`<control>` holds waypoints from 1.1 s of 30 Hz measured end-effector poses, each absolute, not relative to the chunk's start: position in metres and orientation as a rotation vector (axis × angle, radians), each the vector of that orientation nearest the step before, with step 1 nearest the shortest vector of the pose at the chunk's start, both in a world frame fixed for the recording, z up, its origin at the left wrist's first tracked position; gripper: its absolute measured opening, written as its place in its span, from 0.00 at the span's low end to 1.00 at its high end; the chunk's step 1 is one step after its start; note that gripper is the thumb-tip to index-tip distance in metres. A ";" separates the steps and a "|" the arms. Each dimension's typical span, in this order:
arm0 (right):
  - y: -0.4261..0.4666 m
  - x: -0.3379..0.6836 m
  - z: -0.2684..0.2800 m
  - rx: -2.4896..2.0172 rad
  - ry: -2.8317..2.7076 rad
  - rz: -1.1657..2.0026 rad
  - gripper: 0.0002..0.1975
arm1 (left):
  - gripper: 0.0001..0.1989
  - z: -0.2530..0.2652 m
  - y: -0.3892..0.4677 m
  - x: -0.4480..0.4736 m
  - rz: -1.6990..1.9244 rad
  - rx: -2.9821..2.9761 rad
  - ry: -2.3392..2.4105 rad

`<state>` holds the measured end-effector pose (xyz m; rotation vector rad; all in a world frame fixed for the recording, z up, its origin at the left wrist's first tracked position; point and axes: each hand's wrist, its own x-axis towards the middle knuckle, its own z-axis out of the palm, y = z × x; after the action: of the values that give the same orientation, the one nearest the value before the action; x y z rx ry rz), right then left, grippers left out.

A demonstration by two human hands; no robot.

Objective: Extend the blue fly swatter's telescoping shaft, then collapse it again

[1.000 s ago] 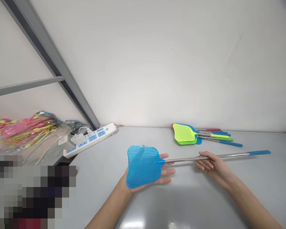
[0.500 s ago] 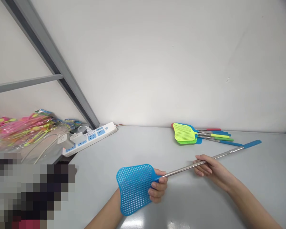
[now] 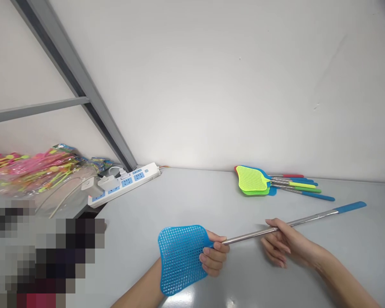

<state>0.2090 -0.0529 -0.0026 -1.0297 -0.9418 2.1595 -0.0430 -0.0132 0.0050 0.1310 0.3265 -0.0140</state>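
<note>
A blue fly swatter (image 3: 183, 259) with a perforated head and a long metal shaft is stretched across in front of me, its blue grip end up to the right. My left hand (image 3: 214, 256) wraps round its neck, just behind the head, fingers curled. Farther along the shaft, my right hand (image 3: 282, 241) has the metal lying between thumb and fingers; its lower fingers hang loosely below. Beyond my hands, a pile of fly swatters (image 3: 253, 180) in yellow, green, blue and red lies by the wall, handles to the right.
On the left, a white power strip (image 3: 154, 170) with plugs and cables lies along the grey table (image 3: 141, 214). Plastic bags with pink and yellow items (image 3: 41, 167) are heaped behind it. A grey metal frame (image 3: 93, 98) slants up along the white wall. The lower left corner is pixelated.
The lower fingers of my right hand have loosened and dropped from the shaft. The swatter's grip end has tipped a little lower. My view has shifted slightly.
</note>
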 end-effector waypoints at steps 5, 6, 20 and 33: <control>-0.054 0.207 -0.005 -1.029 -0.968 2.153 0.26 | 0.13 0.005 -0.014 -0.041 -0.024 0.129 0.338; -0.055 0.207 -0.006 -1.026 -0.968 2.152 0.26 | 0.13 0.006 -0.014 -0.041 -0.022 0.131 0.339; -0.054 0.199 -0.009 -1.011 -0.998 2.143 0.25 | 0.13 0.002 -0.013 -0.041 -0.017 0.153 0.365; -0.054 0.194 -0.015 -0.983 -1.041 2.143 0.26 | 0.14 0.007 -0.012 -0.036 -0.056 0.228 0.398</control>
<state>0.1935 -0.0544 -0.0146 -0.9825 -1.0407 2.1426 -0.0364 -0.0122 0.0074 0.2281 0.3982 -0.0560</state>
